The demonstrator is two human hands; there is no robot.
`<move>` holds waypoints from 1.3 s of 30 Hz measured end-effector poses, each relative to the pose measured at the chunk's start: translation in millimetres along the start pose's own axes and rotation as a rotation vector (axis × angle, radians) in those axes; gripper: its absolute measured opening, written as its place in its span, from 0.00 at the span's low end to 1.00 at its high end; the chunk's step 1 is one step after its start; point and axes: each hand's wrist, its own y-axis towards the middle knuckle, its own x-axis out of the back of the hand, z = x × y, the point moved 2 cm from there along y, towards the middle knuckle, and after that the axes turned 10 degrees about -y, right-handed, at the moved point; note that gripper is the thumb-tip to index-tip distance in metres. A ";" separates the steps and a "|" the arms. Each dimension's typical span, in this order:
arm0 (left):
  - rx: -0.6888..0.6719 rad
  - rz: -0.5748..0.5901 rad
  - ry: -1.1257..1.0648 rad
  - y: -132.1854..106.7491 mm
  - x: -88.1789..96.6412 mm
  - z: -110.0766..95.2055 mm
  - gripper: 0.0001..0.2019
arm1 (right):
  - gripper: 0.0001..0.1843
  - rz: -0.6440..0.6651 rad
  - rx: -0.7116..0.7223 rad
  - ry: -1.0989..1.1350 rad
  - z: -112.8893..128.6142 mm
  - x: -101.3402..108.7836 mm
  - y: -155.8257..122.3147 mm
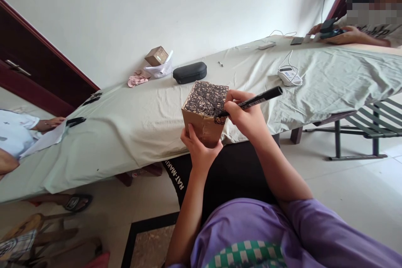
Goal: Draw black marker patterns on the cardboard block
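My left hand [201,148] grips a small brown cardboard box [197,123] from below, its fingers and thumb spread around the lower sides. Dense black scribbled loops cover the box's upper face, and a few more marks run onto the near side at its right edge. In my right hand [243,113] is a black marker [265,95], held like a pen with its back end pointing up and right. The marker's tip meets the box near its right front edge. The box is held up at the table's near edge.
On the cloth-covered table [150,119] lie a black case [190,72], a bag with another box [156,56], a pink cloth [138,78] and a white corded device [289,76]. People sit at both ends. A folding stool [373,121] stands at right.
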 end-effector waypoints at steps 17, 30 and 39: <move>0.112 -0.026 -0.021 -2.1 -1.4 16.6 0.63 | 0.10 0.051 -0.126 0.055 -9.1 10.2 6.3; 0.282 -0.160 -0.004 -4.8 -4.4 47.1 0.56 | 0.16 -0.045 -0.381 -0.034 -128.3 22.6 40.1; 0.269 -0.200 0.071 -3.4 -6.0 58.6 0.55 | 0.25 0.116 -0.567 0.156 -168.4 4.2 39.1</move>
